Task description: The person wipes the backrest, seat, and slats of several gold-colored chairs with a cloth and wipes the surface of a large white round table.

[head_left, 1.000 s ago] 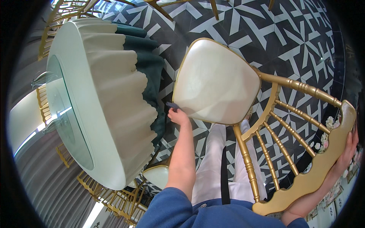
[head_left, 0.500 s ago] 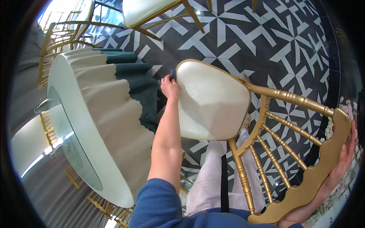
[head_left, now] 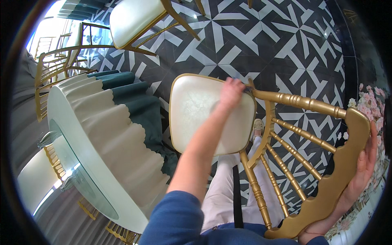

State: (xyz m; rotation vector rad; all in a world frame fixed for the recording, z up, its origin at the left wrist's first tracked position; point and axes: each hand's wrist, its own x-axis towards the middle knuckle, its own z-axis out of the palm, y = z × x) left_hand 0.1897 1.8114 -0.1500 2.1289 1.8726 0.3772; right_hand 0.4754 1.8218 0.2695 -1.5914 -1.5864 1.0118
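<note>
A gold chair with a white cushioned seat [head_left: 196, 114] stands in front of me, its spindle back toward me. My left hand [head_left: 230, 92] presses on the seat's far right corner by the gold back post, fingers curled on what looks like a small dark cloth [head_left: 246, 87], blurred by motion. My right hand [head_left: 363, 163] grips the curved gold top rail [head_left: 339, 175] of the chair's back at the right. My light trousers and a shoe show below the seat.
A round table [head_left: 118, 139] with a white pleated skirt over green cloth and a glass top stands close on the left. A second white-seated gold chair [head_left: 130, 16] is at the top, more gold chairs [head_left: 53, 69] at the left. Pink flowers [head_left: 367, 98] sit at the right. The floor is black and white patterned.
My left hand has swept across the seat from its near left edge to the far right corner by the back post. My right hand stays on the top rail.
</note>
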